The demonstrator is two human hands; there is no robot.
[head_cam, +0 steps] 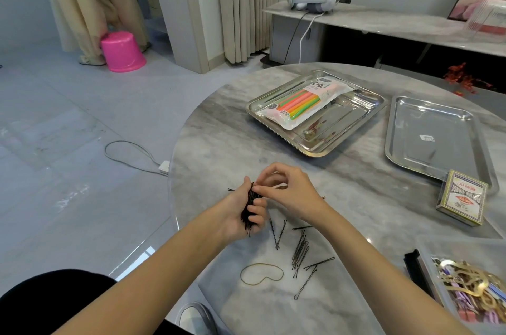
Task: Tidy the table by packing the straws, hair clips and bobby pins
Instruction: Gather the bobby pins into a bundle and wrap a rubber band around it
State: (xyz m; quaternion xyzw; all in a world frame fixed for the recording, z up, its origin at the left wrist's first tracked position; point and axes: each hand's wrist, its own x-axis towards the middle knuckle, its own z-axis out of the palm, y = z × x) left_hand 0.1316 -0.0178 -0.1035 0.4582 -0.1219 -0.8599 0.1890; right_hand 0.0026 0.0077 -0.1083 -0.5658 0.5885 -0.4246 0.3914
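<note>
Bobby pin bundle (249, 202), axis pointing away: left hand (235, 215) grips it; right hand (291, 193) fingers (260, 188) pinch far end; loose pins (299, 249) nearside.

Dark bobby pin bundle (249, 207) in left hand (236, 215); loose pins (300, 249) alongside

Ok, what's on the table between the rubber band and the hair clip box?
In the head view: loose bobby pins, a heap plus singles, then the right forearm crossing over, then a black piece against the box.
</note>
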